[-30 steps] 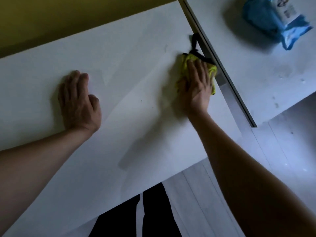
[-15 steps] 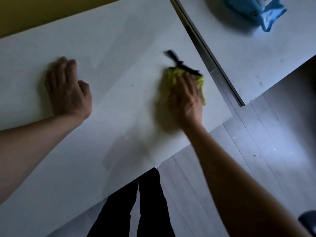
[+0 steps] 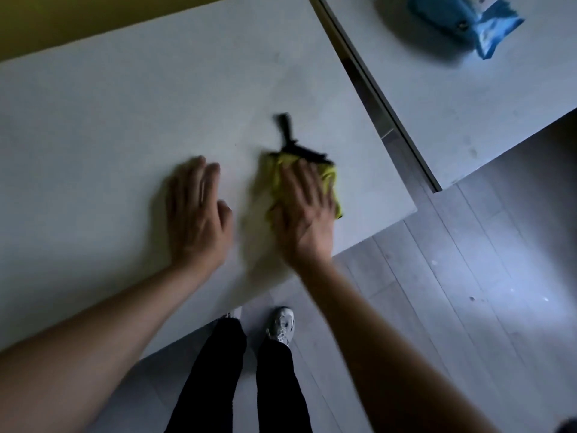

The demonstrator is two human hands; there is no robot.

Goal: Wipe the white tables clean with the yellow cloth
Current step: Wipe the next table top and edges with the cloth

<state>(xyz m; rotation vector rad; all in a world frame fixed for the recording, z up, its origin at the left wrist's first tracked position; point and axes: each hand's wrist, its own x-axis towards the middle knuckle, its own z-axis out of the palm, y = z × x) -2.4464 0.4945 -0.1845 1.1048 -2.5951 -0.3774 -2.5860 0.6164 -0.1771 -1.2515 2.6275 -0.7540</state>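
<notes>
A crumpled yellow cloth (image 3: 330, 179) with a black edge and black loop lies on the near white table (image 3: 125, 126), close to its right front corner. My right hand (image 3: 304, 210) presses flat on the cloth with straight fingers and covers most of it. My left hand (image 3: 198, 214) rests flat on the bare tabletop just left of the cloth, fingers straight. A second white table (image 3: 452, 98) stands to the right across a narrow gap.
A blue wipes packet (image 3: 468, 21) lies on the second table near the top edge. Grey plank floor (image 3: 468, 292) shows at the right and below, with my legs and a white shoe (image 3: 282, 326) beneath the table's front edge. A yellow wall runs behind.
My right hand has slid the cloth left and toward me, away from the gap between the tables. The gap between my two hands has shrunk.
</notes>
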